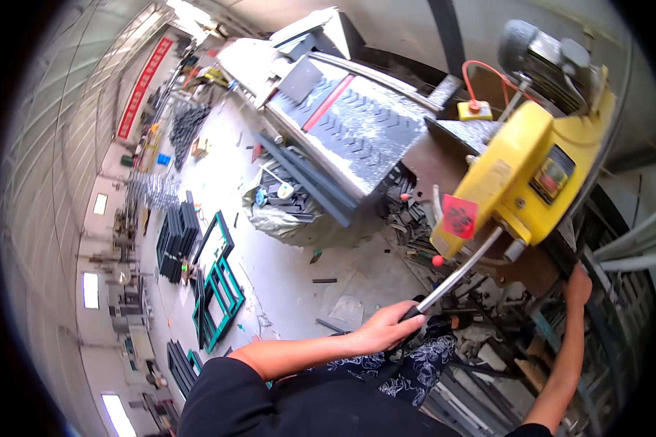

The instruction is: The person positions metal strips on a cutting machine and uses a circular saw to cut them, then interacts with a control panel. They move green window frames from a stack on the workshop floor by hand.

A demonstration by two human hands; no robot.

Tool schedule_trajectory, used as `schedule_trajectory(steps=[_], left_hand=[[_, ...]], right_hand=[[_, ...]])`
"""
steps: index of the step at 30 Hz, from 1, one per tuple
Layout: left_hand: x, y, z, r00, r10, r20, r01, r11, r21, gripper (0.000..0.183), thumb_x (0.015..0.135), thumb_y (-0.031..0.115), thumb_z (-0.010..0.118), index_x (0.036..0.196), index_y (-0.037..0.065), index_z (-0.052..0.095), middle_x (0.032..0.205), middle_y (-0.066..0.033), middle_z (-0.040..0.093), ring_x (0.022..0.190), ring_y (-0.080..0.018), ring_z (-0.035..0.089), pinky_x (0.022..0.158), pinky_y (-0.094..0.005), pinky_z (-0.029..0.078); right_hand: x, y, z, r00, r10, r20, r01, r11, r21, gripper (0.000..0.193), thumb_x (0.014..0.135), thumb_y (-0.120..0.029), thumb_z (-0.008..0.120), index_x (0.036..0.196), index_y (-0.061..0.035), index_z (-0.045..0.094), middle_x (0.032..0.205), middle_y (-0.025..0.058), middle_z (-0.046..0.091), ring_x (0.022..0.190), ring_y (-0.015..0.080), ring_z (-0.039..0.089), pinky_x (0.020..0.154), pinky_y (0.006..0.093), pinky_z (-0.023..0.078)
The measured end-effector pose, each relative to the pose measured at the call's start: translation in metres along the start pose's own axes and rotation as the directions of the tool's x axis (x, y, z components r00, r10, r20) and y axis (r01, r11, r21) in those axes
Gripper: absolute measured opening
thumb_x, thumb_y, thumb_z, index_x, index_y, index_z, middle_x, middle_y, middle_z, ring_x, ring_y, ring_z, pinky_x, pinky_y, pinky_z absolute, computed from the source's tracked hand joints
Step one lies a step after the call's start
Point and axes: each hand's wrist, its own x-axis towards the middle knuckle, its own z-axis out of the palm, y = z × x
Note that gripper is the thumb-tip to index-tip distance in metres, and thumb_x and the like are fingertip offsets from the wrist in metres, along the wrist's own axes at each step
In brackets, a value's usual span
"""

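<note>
My left hand (390,328) is wrapped round the black grip of a long metal lever (459,271). This lever runs up to a yellow cut-off saw (514,164) with a red paper tag (460,216) on its side. My right hand (578,286) is closed at the saw's right side, on a long dark bar (596,291) that slopes past the brown saw base (525,277). Its fingertips are partly hidden. A grey motor (539,54) sits at the back of the saw. The blade is hidden under the yellow cover.
Beyond the saw stands a dusty workbench (342,138). Offcuts fill a sack (291,222) below it, and more scraps (481,320) lie round my feet. Green and black frames (222,291) lie on the floor at left. Long profiles (452,408) lie close by my legs.
</note>
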Motion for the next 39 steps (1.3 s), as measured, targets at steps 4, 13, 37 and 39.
schedule_trajectory(steps=[4, 13, 37, 39], left_hand=[[-0.008, -0.017, 0.004, 0.999, 0.022, -0.038, -0.022, 1.000, -0.004, 0.035, 0.099, 0.033, 0.054, 0.121, 0.005, 0.053, 0.072, 0.0023, 0.049, 0.058, -0.0056, 0.048, 0.050, -0.0246, 0.040], [0.008, -0.030, 0.002, 0.972, 0.229, -0.053, -0.213, 0.953, 0.217, 0.034, 0.098, 0.036, 0.052, 0.113, 0.005, 0.052, 0.079, -0.0117, 0.058, 0.074, -0.0246, 0.059, 0.068, -0.0380, 0.046], [0.017, -0.046, 0.001, 0.945, 0.308, -0.110, -0.279, 0.935, 0.219, 0.032, 0.096, 0.034, 0.055, 0.107, 0.004, 0.055, 0.087, -0.0159, 0.063, 0.084, -0.0318, 0.063, 0.074, -0.0406, 0.048], [0.019, -0.046, 0.001, 0.953, 0.285, -0.100, -0.258, 0.940, 0.223, 0.031, 0.096, 0.033, 0.055, 0.107, 0.005, 0.056, 0.084, -0.0128, 0.063, 0.080, -0.0275, 0.063, 0.071, -0.0384, 0.048]], right_hand=[[0.002, 0.008, 0.023, 0.995, -0.021, 0.102, 0.025, 0.999, -0.038, 0.044, 0.066, -0.006, 0.073, 0.108, -0.0030, 0.059, 0.091, 0.0219, 0.066, 0.085, 0.0430, 0.063, 0.073, 0.0507, 0.051], [0.004, 0.026, 0.019, 0.977, 0.019, 0.211, -0.003, 0.997, -0.078, 0.074, 0.069, -0.006, 0.071, 0.138, -0.0014, 0.045, 0.124, 0.0255, 0.058, 0.107, 0.0415, 0.058, 0.089, 0.0446, 0.048], [0.002, 0.003, -0.003, 0.980, 0.027, 0.197, -0.005, 0.994, -0.108, 0.065, 0.075, -0.006, 0.071, 0.135, 0.0007, 0.046, 0.119, 0.0257, 0.060, 0.106, 0.0411, 0.058, 0.086, 0.0447, 0.049], [0.004, 0.017, 0.013, 0.988, -0.009, 0.157, 0.025, 0.995, -0.099, 0.065, 0.075, -0.007, 0.071, 0.135, 0.0005, 0.046, 0.119, 0.0254, 0.060, 0.106, 0.0412, 0.058, 0.086, 0.0451, 0.049]])
